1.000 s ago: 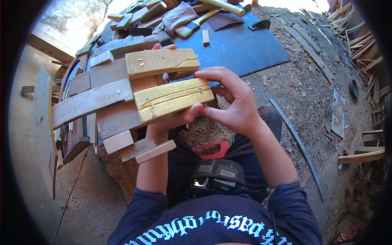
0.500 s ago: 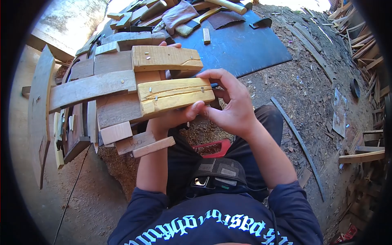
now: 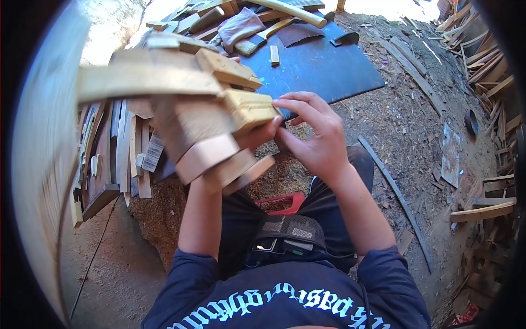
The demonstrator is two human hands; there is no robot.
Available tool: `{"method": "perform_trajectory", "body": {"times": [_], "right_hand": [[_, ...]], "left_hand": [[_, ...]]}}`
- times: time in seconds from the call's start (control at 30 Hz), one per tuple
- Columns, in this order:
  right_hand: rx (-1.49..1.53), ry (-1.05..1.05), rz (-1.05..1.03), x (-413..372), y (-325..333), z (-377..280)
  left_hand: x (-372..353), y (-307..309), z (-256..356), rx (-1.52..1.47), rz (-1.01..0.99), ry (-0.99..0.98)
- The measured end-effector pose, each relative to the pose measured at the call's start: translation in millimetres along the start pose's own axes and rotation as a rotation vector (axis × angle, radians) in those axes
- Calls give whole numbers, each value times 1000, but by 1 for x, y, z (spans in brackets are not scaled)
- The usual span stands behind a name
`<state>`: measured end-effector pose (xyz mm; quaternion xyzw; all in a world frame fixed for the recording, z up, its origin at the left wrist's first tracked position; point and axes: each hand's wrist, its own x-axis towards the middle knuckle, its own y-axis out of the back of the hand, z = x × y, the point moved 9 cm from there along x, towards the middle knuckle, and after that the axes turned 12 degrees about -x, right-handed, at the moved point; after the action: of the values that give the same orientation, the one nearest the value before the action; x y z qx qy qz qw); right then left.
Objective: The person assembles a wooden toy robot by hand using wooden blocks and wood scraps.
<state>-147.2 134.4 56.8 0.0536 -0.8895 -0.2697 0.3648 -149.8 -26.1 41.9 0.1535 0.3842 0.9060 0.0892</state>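
A wooden assembly (image 3: 189,118) of joined blocks and slats, partly smeared by motion, is held up in front of me. Its near right end carries a yellow block (image 3: 249,109) with a dark crack line and small metal fasteners, and a second light block (image 3: 230,68) lies behind it. My left hand (image 3: 263,134) grips the assembly from underneath, its thumb along the yellow block and most fingers hidden. At the yellow block's end is my right hand (image 3: 320,137), its fingers spread and fingertips touching or very close to the corner. A long blurred board (image 3: 55,137) rises at the left.
Behind is a blue board (image 3: 329,71) with a small wood piece (image 3: 274,55), a brush (image 3: 251,44), a cloth (image 3: 241,26) and a wooden handle (image 3: 296,12). Wood offcuts stand at left (image 3: 112,153). A red-handled tool (image 3: 282,203) lies between my legs; a long strip (image 3: 397,203) lies right.
The wooden assembly has turned and tilted, its left part swinging up toward the camera. My left hand moved with it. My right hand's fingers have spread slightly at the yellow block's end.
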Motion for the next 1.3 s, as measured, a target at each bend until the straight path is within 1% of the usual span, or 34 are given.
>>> {"method": "perform_trajectory", "body": {"times": [0.07, 0.1, 0.13, 0.17, 0.2, 0.27, 0.3, 0.4, 0.43, 0.47, 0.5, 0.57, 0.6, 0.63, 0.67, 0.7, 0.73, 0.77, 0.8, 0.87, 0.9, 0.93, 0.97, 1.03, 1.07, 1.1, 1.13, 1.23, 1.3], "right_hand": [[-63, 27, 43, 6, 5, 4], [-16, 28, 84, 22, 15, 9], [60, 5, 95, 27, 17, 9], [154, -60, 90, 18, 13, 5], [185, -34, 68, 22, 13, 2], [132, 92, 30, 36, 14, -14], [109, 129, 6, 35, 13, -21], [118, 124, 27, 46, 15, -21], [135, 129, 28, 51, 13, -22], [126, 138, 96, 55, 15, -23], [182, 65, 80, 60, 12, -18], [278, -84, 50, 67, 9, -6], [213, -61, 123, 69, 8, 4], [270, -112, 99, 71, 4, 14], [329, -161, 73, 71, 2, 24], [389, -211, 44, 73, 0, 32], [371, -236, -6, 74, 1, 36], [379, -221, 3, 74, 1, 38], [387, -206, 11, 72, -1, 40], [396, -184, 14, 68, -6, 45], [402, -211, 22, 66, -7, 47], [407, -236, 24, 64, -9, 47], [410, -256, 19, 63, -12, 47], [396, -220, 16, 64, -19, 45], [376, -218, -4, 66, -19, 44], [354, -214, -20, 68, -20, 42], [310, -182, 2, 70, -17, 38], [214, -263, 135, 65, -8, 68], [152, -208, 191, 64, -3, 71]], "left_hand": [[9, -9, 3, 13, -120, -20], [27, -15, -3, 125, -35, -225], [26, -24, -14, 233, 36, -382], [29, -22, -24, 91, 100, -321], [33, -17, -28, -61, 170, -270], [38, -4, -29, -365, 291, -191], [37, 6, -13, -519, 319, -135], [44, 7, -13, -144, 366, -300], [44, 12, -11, 46, 432, -325], [43, 14, -8, 239, 496, -342], [43, 13, -2, 430, 553, -357], [52, 13, -16, 271, 528, -147], [52, 20, -6, 157, 522, -31], [49, 27, -3, 41, 516, 86], [45, 30, 0, -5, 443, 81], [39, 35, -2, -93, 433, 53], [33, 39, -6, -179, 423, 27], [26, 44, -10, -265, 411, 2], [14, 48, -16, -179, 447, 39], [2, 52, -24, -228, 490, 65], [-4, 54, -28, -256, 516, 82], [-6, 55, -29, -218, 591, 43], [-5, 55, -31, -170, 604, 43], [-1, 57, -30, -78, 629, 47], [1, 55, -27, 83, 677, -18], [3, 52, -28, 92, 683, 12], [7, 51, -27, 92, 704, 30], [12, 50, -29, 81, 731, 40], [18, 52, -26, 75, 736, -6]]}}
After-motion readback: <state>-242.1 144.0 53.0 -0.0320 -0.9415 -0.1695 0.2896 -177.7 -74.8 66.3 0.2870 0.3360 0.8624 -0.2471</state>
